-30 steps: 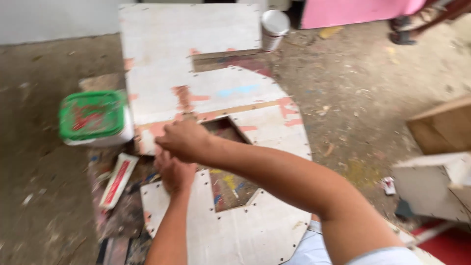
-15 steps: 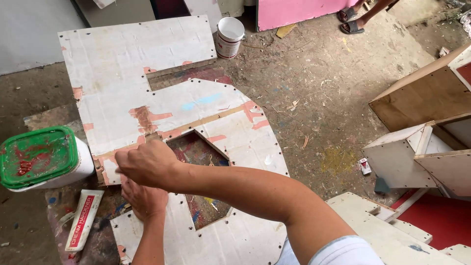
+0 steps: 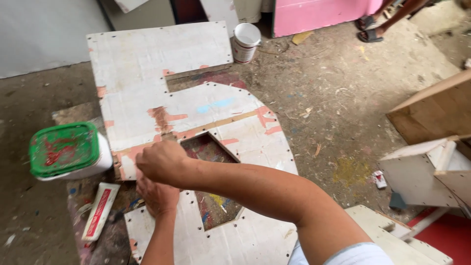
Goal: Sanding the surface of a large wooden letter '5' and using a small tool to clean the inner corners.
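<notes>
Observing, workpiece: a large white board cut in the shape of a numeral lay flat on the dirt floor, with pinkish filler patches along its seams and a row of small holes along its edges.
Right hand: the right hand was curled into a loose fist over the board's left edge, just beside the angular cut-out; whether it pinched anything could not be told.
Left hand: the left hand lay directly beneath the right one, fingers bent against the lower part of the board; its grip was mostly hidden, so open or closed could not be told.
Board relative to hands: the board lay under both hands and extended up and to the right of them.
Tub: a white tub with a green, red-smeared lid stood closed at the board's left edge, near the hands; contents hidden.
Bucket: a small white bucket stood open beyond the board's top edge, well apart from the hands; contents not discernible.
Tube: a flat red-and-white tube lay below the tub.
Other: a white wooden box sat at right.
</notes>
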